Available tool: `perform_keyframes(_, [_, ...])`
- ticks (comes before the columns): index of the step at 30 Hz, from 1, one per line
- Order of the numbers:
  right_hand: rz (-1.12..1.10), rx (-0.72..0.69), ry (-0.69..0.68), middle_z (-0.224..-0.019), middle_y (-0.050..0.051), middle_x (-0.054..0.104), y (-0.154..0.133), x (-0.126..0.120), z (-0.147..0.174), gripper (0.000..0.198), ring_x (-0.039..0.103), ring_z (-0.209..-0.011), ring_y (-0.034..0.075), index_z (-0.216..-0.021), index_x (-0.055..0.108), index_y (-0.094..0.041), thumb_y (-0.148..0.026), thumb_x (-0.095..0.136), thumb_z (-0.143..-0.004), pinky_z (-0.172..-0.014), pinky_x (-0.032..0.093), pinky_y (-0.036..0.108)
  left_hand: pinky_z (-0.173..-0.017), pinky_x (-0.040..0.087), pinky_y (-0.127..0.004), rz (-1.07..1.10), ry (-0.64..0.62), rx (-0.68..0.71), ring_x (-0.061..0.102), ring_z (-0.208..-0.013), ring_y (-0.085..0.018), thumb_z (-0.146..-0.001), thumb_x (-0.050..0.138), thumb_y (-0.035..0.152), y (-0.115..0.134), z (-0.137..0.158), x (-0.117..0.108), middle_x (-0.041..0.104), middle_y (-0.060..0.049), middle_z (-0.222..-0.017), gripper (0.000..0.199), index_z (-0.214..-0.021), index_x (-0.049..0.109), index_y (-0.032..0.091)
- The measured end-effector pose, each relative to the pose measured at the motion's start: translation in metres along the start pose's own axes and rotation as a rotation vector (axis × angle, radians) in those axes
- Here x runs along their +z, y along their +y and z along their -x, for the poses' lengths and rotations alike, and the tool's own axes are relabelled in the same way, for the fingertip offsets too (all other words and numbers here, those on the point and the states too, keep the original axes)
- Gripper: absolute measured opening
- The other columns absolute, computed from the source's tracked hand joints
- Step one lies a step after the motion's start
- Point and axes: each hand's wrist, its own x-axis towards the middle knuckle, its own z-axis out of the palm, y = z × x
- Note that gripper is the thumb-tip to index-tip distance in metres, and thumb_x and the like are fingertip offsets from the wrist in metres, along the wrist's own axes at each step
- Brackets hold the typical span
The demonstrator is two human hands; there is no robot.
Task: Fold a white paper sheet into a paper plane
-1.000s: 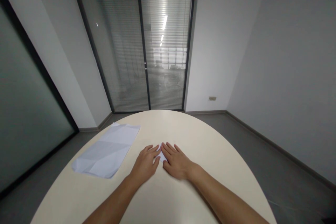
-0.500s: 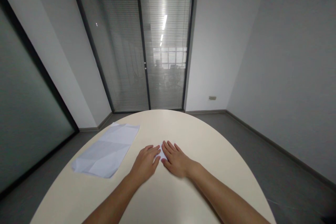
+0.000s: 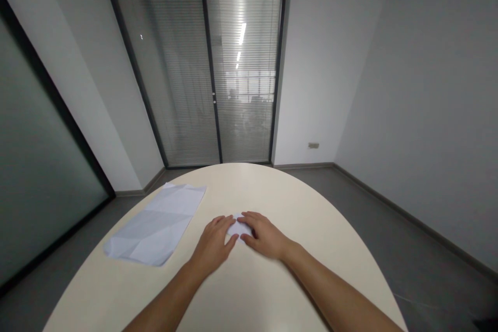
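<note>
A small piece of white paper (image 3: 238,228) lies on the round table (image 3: 272,192), framed by both hands. My left hand (image 3: 213,243) rests at its left side, fingertips on the paper's far left edge and thumb near its close edge. From the right, my right hand (image 3: 266,236) arches over it, fingers bent and thumb set apart from them. Both hands are open. Part of the paper is hidden under the fingers, and its folds are too small to make out.
Creased large white paper sheets (image 3: 159,225) lie on the table's left side, near its curved edge. Beyond the table stand glass doors with blinds (image 3: 243,114). A socket plate (image 3: 313,145) sits low on the wall.
My right hand has gone from lying flat with fingers stretched out to arched with fingers bent, so more of the small paper shows. My left hand has barely moved.
</note>
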Motion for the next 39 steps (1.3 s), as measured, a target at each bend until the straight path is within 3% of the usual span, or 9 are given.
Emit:
perform_keyframes(6, [-0.261,0.069,0.083,-0.145,0.013,0.053,0.001,0.003,-0.005,0.054,0.052,-0.131,0.027,-0.133,0.060,-0.020,-0.019,0.067,-0.080,-0.113,0.039,0.045,-0.106,0.045,-0.049,0.074,0.053,-0.057,0.058,-0.120,-0.029,-0.088,0.063,0.032,-0.001,0.000,0.001,0.065,-0.012,-0.127,0.044,-0.130,0.057,0.019])
perform_keyframes(11, [-0.310,-0.002,0.131,-0.146,0.010,0.053,-0.012,-0.004,-0.007,0.053,0.049,-0.135,0.024,-0.135,0.060,-0.023,-0.011,0.057,-0.083,-0.116,0.035,0.046,-0.100,0.049,-0.045,0.221,0.095,-0.151,0.062,-0.113,-0.026,-0.086,0.064,0.029,-0.005,-0.003,0.001,0.066,-0.013,-0.121,0.047,-0.130,0.053,0.017])
perform_keyframes(17, [-0.241,-0.076,0.208,-0.140,0.007,0.060,-0.019,-0.007,-0.005,0.049,0.056,-0.127,0.022,-0.139,0.056,-0.025,-0.018,0.053,-0.091,-0.109,0.044,0.042,-0.088,0.052,-0.040,0.253,0.211,-0.172,0.067,-0.095,-0.023,-0.095,0.052,0.034,0.000,-0.008,-0.010,0.071,-0.007,-0.101,0.025,-0.114,0.061,0.021])
perform_keyframes(26, [-0.169,-0.045,0.284,-0.113,0.006,0.074,-0.020,-0.007,-0.005,0.028,0.067,-0.104,0.022,-0.120,0.068,-0.026,-0.035,0.054,-0.098,-0.096,0.049,0.038,-0.085,0.051,-0.034,0.174,0.276,0.012,0.065,-0.092,-0.021,-0.099,0.048,0.033,0.015,-0.009,-0.022,0.071,-0.005,-0.094,0.022,-0.097,0.067,0.022])
perform_keyframes(32, [-0.299,0.006,0.318,-0.099,0.005,0.075,-0.022,-0.006,-0.009,0.027,0.067,-0.093,0.021,-0.102,0.073,-0.024,-0.045,0.056,-0.097,-0.088,0.051,0.036,-0.087,0.051,-0.035,0.182,0.286,0.029,0.064,-0.094,-0.021,-0.099,0.049,0.032,0.017,-0.010,-0.025,0.070,-0.005,-0.095,0.022,-0.096,0.068,0.022])
perform_keyframes(39, [-0.434,0.030,0.343,-0.100,0.005,0.075,-0.019,-0.003,-0.011,0.029,0.067,-0.095,0.021,-0.101,0.073,-0.022,-0.046,0.059,-0.095,-0.090,0.051,0.035,-0.087,0.050,-0.035,0.207,0.279,0.007,0.063,-0.095,-0.021,-0.099,0.049,0.032,0.017,-0.009,-0.026,0.069,-0.005,-0.095,0.022,-0.095,0.068,0.022])
